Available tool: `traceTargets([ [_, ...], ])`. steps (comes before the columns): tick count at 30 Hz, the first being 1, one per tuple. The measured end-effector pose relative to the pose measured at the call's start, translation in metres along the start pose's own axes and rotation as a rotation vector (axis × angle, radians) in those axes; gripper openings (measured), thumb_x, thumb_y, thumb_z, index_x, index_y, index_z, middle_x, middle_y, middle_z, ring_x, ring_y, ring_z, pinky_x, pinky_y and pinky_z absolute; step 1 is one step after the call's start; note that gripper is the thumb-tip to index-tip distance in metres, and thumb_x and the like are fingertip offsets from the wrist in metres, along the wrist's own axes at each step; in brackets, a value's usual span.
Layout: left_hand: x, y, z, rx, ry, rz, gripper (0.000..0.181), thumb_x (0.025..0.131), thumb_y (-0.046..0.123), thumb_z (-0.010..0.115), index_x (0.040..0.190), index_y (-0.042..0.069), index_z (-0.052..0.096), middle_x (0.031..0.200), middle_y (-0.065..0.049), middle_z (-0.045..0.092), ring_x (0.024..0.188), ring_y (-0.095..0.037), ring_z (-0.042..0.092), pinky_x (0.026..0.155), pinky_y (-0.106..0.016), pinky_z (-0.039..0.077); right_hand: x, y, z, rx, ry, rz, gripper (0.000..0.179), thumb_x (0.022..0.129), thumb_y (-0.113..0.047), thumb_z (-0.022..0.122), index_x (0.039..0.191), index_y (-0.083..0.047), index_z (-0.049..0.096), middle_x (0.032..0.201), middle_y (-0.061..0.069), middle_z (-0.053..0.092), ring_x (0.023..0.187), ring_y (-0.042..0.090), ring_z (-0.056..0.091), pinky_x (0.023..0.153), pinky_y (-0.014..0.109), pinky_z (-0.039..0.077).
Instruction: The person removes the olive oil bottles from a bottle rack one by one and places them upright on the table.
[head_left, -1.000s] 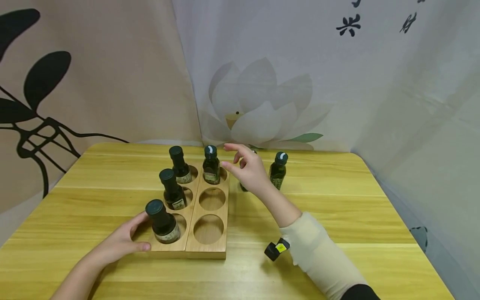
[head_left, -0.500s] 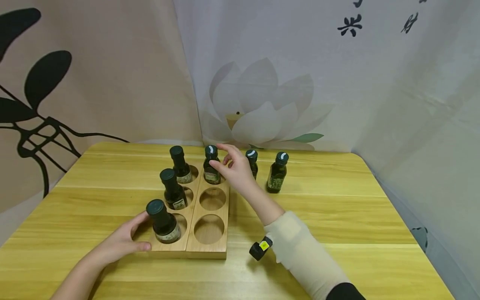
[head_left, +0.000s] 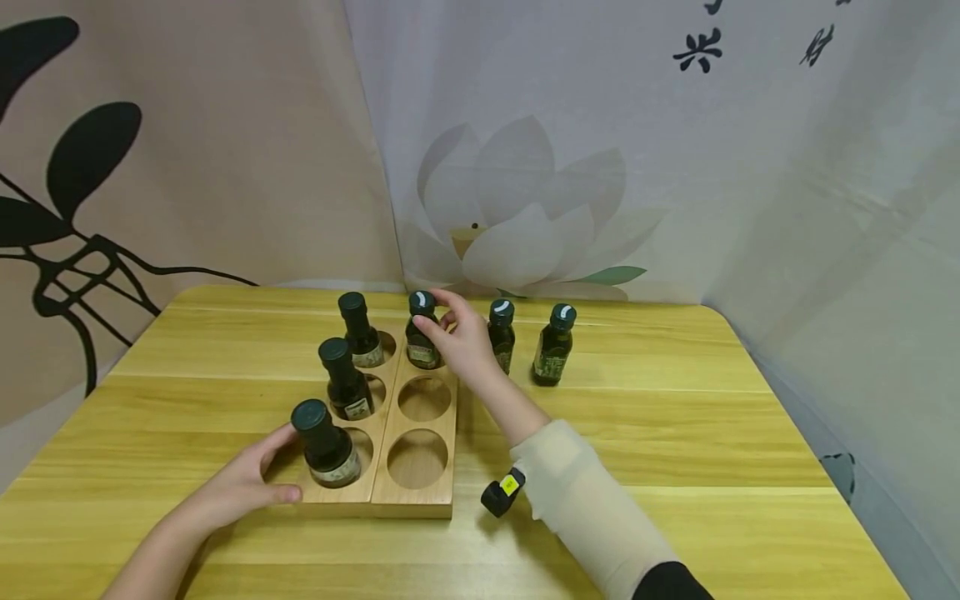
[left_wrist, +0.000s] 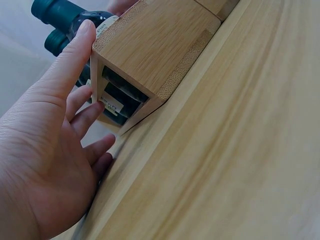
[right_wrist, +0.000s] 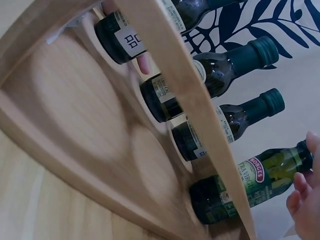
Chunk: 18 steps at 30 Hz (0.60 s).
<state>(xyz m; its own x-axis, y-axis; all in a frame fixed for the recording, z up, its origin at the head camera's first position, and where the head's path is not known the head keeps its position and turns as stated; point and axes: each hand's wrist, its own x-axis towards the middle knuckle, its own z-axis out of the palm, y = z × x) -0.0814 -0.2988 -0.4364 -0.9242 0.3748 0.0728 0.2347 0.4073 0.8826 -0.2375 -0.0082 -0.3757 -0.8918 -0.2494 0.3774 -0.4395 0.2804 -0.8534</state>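
Observation:
A wooden two-row bottle rack (head_left: 414,498) with round holes stands on the table. At the far end of its right row, an olive oil bottle (head_left: 422,352) is upright in its hole. My right hand (head_left: 462,340) pinches it near its dark green cap; the right wrist view shows the bottle's green label (right_wrist: 256,176). My left hand (head_left: 238,485) rests against the rack's front left corner, thumb straight and fingers loosely bent, as the left wrist view shows. Three dark bottles, the nearest one (head_left: 327,450) among them, fill the left row. Two right-row holes hold nothing.
Two more capped bottles stand on the table right of the rack, one (head_left: 501,342) partly behind my right hand and another (head_left: 553,350) farther right. A small black device (head_left: 501,493) is attached at my right wrist. A printed cloth (head_left: 525,167) hangs behind the table.
My right hand has moved left from beside the loose bottles to the bottle at the rack's far end, and its fingers have closed in around the cap. My left hand stays in place.

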Motion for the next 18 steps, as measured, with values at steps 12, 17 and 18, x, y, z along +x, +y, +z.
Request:
traceTargets([
  [12,0.000,0.000,0.000,-0.004,-0.002,-0.006,0.088,0.086,0.032,0.073,0.148,-0.006,0.024,0.146,-0.036,0.026,0.128,-0.056,0.018,0.093,-0.005,0.022,0.005,-0.003,0.010,0.000,0.071,-0.002,0.034,0.093,-0.023,0.066,0.123,-0.009,0.061,0.091,0.004,0.055,0.069,0.014,0.047,0.055,0.024,0.038],
  [17,0.000,0.000,0.000,-0.010,-0.001,-0.007,0.088,0.086,0.032,0.074,0.148,-0.007,0.024,0.146,-0.036,0.026,0.128,-0.057,0.018,0.093,-0.005,0.022,0.004,-0.004,0.011,-0.042,0.076,-0.039,0.032,0.093,-0.021,0.065,0.122,-0.008,0.061,0.089,0.003,0.054,0.065,0.015,0.044,0.054,0.024,0.036],
  [18,0.000,0.000,0.000,-0.010,0.000,-0.004,0.087,0.086,0.031,0.074,0.148,-0.007,0.024,0.145,-0.036,0.027,0.128,-0.057,0.018,0.093,-0.005,0.022,0.004,-0.005,0.011,-0.051,0.076,-0.045,0.031,0.093,-0.021,0.065,0.121,-0.007,0.061,0.090,0.003,0.054,0.065,0.015,0.044,0.055,0.024,0.036],
])
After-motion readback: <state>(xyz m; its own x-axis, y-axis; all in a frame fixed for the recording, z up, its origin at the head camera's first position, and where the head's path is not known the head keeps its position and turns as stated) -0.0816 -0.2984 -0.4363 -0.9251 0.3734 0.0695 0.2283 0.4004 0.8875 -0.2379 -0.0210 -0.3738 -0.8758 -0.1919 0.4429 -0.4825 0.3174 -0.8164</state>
